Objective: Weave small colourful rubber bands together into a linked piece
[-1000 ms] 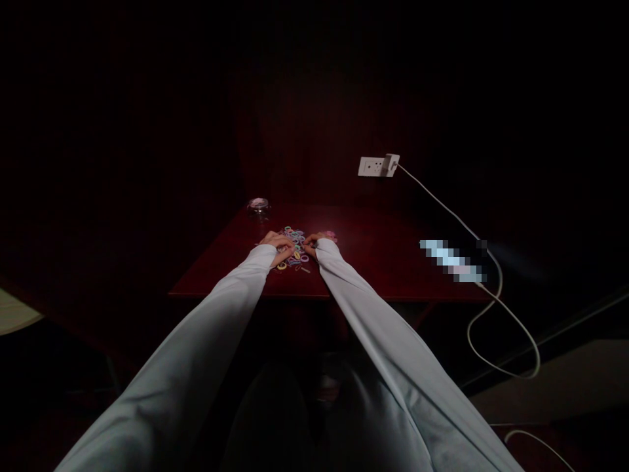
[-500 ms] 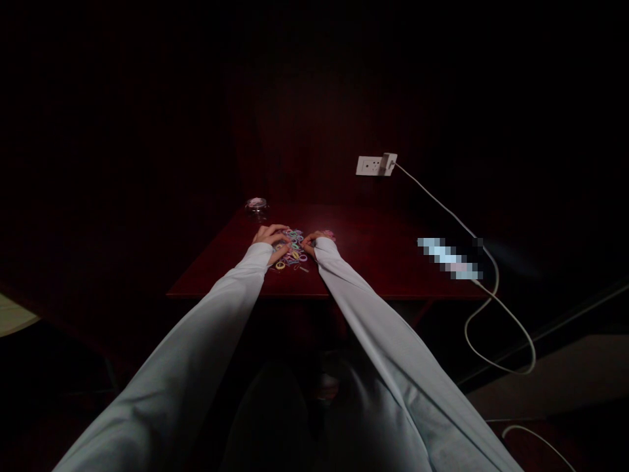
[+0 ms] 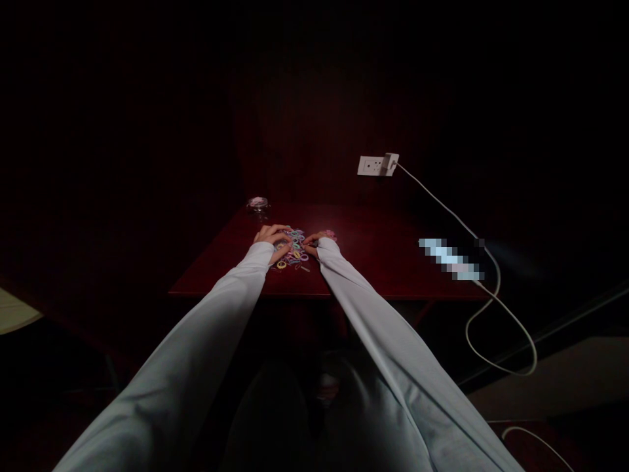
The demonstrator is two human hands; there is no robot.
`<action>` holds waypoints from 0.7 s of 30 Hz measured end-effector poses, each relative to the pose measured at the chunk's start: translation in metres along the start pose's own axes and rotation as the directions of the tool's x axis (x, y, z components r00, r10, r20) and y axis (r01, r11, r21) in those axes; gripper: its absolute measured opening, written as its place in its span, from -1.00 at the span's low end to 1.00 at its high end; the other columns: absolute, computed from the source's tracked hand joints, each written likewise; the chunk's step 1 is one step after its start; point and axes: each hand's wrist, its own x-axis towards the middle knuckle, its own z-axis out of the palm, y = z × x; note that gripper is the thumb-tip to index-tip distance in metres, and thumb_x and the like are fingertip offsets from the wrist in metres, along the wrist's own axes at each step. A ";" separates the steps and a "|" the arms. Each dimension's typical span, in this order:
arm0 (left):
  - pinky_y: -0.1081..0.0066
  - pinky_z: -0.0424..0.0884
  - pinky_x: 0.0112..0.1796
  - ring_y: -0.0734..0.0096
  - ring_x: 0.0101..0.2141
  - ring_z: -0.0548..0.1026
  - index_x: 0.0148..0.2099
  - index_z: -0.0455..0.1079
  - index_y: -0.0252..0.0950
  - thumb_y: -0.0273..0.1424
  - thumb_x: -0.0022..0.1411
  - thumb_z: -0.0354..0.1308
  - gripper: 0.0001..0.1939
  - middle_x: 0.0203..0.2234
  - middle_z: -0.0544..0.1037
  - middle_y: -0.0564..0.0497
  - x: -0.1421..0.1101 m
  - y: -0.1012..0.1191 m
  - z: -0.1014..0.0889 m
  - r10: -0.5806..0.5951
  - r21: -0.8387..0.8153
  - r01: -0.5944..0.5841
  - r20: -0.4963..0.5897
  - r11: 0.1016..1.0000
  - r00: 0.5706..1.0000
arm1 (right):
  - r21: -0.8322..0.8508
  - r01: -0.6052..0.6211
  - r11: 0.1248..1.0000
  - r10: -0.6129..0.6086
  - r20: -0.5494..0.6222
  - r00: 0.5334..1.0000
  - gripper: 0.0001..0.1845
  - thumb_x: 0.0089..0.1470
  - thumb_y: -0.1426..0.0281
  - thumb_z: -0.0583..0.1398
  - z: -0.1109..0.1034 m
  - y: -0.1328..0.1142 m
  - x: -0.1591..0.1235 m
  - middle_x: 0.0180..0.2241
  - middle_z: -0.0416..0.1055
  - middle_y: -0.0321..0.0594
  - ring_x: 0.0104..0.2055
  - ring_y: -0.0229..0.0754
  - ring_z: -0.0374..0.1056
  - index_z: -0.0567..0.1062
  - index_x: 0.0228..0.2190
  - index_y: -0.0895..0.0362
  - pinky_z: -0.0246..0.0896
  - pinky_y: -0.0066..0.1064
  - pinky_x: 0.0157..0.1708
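From my remote seat I see long, plain sleeves [image 3: 211, 314] in pale blue-grey, loosely creased, smoother near the wrists, above two bare hands [image 3: 266, 236].

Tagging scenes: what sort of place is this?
Likely a dim indoor room, home or lodging unclear: a reddish tabletop, a wall socket with a plugged-in charger, and its white cable.

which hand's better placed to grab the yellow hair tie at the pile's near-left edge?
Left, probably: the left hand is on that side, nearer the yellow hair tie; the right hand sits across the pile, farther off.
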 end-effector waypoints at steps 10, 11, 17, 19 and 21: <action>-0.01 0.41 0.32 0.02 0.19 0.55 -0.15 0.65 -0.15 -0.29 0.38 0.22 -0.83 0.18 0.66 -0.05 0.001 0.004 0.000 0.057 -0.099 -0.059 -0.024 0.993 0.998 | -0.019 -0.058 0.998 0.058 0.001 0.998 -0.84 0.04 0.36 0.49 0.001 -0.004 0.001 -0.37 0.61 -0.24 -0.27 -0.15 0.47 0.66 -0.51 0.08 0.42 -0.31 -0.08; 0.00 0.41 0.32 0.03 0.18 0.55 -0.15 0.64 -0.16 -0.29 0.38 0.22 -0.83 0.17 0.67 -0.06 0.000 0.005 -0.002 0.060 -0.106 -0.063 -0.026 0.992 0.998 | -0.019 -0.063 0.998 0.063 -0.006 0.998 -0.84 0.05 0.36 0.49 0.000 -0.005 0.000 -0.35 0.61 -0.23 -0.26 -0.14 0.47 0.66 -0.50 0.09 0.41 -0.31 -0.07; 0.03 0.45 0.31 0.06 0.16 0.59 -0.09 0.61 -0.19 -0.31 0.41 0.19 -0.82 0.14 0.67 -0.09 -0.001 0.007 -0.006 0.100 -0.127 -0.105 -0.052 0.986 0.994 | 0.022 -0.063 0.998 0.064 -0.075 0.995 -0.78 0.12 0.22 0.47 -0.002 -0.007 -0.004 -0.29 0.63 -0.18 -0.22 -0.13 0.48 0.70 -0.42 0.11 0.37 -0.32 -0.07; 0.06 0.47 0.30 0.07 0.18 0.60 -0.06 0.60 -0.20 -0.30 0.43 0.18 -0.81 0.13 0.67 -0.12 -0.001 0.004 -0.004 0.120 -0.163 -0.128 -0.058 0.978 0.991 | 0.050 -0.047 0.998 0.052 -0.094 0.994 -0.76 0.15 0.19 0.45 -0.001 -0.007 -0.004 -0.26 0.63 -0.16 -0.23 -0.13 0.46 0.71 -0.37 0.11 0.36 -0.32 -0.09; 0.07 0.49 0.30 0.08 0.18 0.60 -0.02 0.58 -0.21 -0.30 0.43 0.18 -0.80 0.12 0.67 -0.14 0.001 -0.001 -0.001 0.124 -0.189 -0.134 -0.066 0.973 0.990 | 0.055 -0.037 0.998 0.043 -0.114 0.993 -0.76 0.18 0.18 0.44 0.001 -0.008 -0.003 -0.23 0.63 -0.16 -0.24 -0.14 0.45 0.72 -0.36 0.10 0.35 -0.31 -0.09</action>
